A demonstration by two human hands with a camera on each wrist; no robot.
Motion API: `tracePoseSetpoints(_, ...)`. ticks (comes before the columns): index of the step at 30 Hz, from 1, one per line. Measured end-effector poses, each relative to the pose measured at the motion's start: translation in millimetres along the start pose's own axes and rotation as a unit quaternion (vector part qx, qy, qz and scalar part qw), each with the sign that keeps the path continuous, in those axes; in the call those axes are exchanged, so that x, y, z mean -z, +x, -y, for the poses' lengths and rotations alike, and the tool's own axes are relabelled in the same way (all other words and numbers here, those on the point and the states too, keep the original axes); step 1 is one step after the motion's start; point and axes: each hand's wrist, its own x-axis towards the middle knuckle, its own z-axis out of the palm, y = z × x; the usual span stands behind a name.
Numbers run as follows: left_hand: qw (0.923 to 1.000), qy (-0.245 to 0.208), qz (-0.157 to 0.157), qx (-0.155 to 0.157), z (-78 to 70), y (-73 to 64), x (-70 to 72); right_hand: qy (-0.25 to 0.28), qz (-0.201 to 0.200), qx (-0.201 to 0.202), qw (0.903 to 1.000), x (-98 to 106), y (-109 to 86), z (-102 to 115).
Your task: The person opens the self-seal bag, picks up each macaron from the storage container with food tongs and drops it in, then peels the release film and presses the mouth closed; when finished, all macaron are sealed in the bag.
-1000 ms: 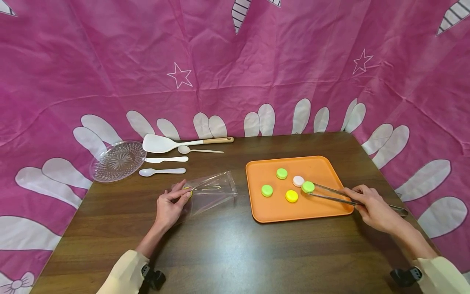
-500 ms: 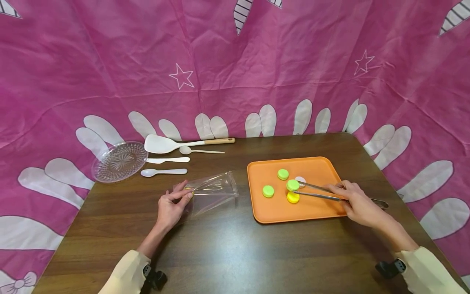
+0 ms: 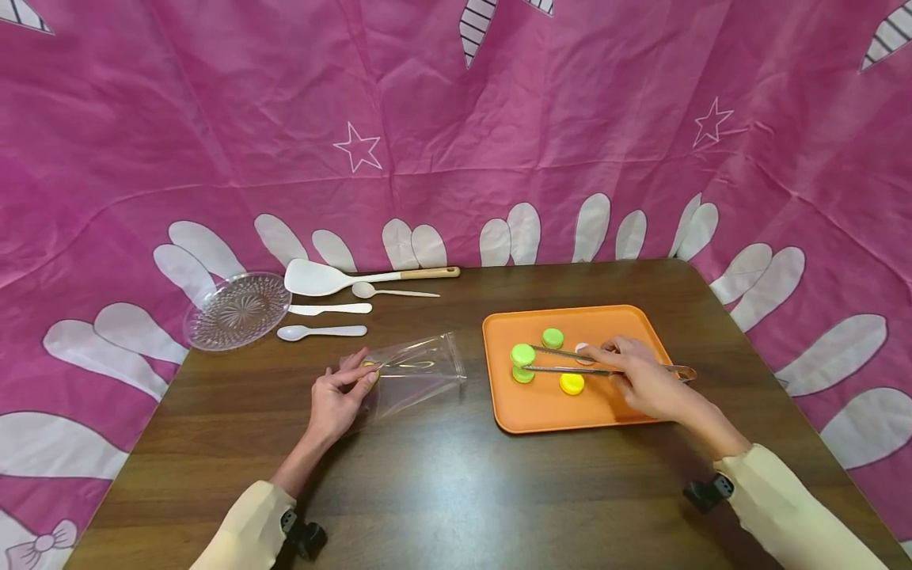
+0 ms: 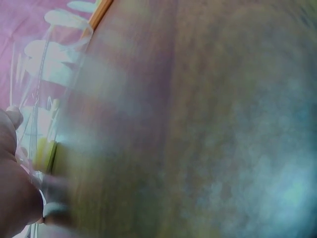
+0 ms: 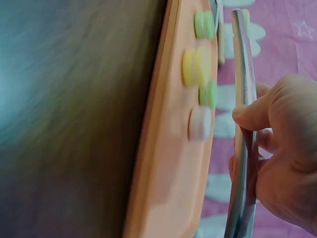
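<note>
The right grip (image 3: 637,378) has its thumb and fingers pinching the steel tongs (image 3: 570,369), whose long axis runs roughly sideways, tips to the left. Just under and behind this grip lies the pale macaron (image 3: 584,354), partly hidden; the yellow macaron (image 3: 571,384) sits to its left and a little nearer the person. Left and slightly beyond is the far green macaron (image 3: 552,339).

At the tong tips, left of the right grip, the held green macaron (image 3: 523,355) is clasped between the arms. The right wrist view shows it raised off the orange tray (image 3: 513,412), apart from the lower green macaron (image 3: 523,374) that it overlaps from the head.

Farther left, across the tray's rim and a strip of bare table (image 3: 442,475), is the clear bag (image 3: 420,372). Its long axis slants from the left grip (image 3: 338,396) rightward and slightly away, so tongs and bag are nearly in line. The left grip, much nearer the bag, pinches its left end; a yellow piece (image 4: 43,153) shows by those fingers, whether inside the bag I cannot tell.

Beyond the left grip lie a spoon (image 3: 324,331), a knife (image 3: 335,309) and a spatula (image 3: 313,277).
</note>
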Motion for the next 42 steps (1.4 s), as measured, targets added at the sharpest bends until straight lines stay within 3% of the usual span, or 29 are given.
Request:
tracePoseSetpoints(5,0.9999,0.01,0.002,-0.004,0.2,0.7,0.5,0.011,0.01,0.017,0.9998,-8.0,31.7,10.6)
tracePoseSetpoints(12,0.9999,0.012,0.005,-0.002,-0.5,0.9,1.0,0.023,0.061,0.012,0.9978,-21.9,68.6,29.0)
tracePoseSetpoints(28,0.9997,0.021,-0.005,-0.012,0.6,0.5,-0.6,0.022,0.103,0.089,0.9904,-60.8,127.7,66.9)
tracePoseSetpoints(32,0.9993,0.023,-0.013,-0.026,-7.2,1.4,-2.2,0.03,0.12,0.095,0.9878,-67.7,140.0,77.7)
tracePoseSetpoints(39,0.9994,0.026,-0.005,-0.022,-41.8,-0.6,0.3,0.039,0.142,0.113,0.9828,-83.4,154.0,92.7)
tracePoseSetpoints(40,0.9995,0.025,-0.004,-0.021,-44.1,-0.6,0.7,0.04,0.144,0.113,0.9823,-84.9,155.6,94.4)
tracePoseSetpoints(42,0.9996,0.024,-0.002,-0.015,-32.9,-0.4,0.8,0.041,0.148,0.115,0.9814,-88.1,158.6,97.3)
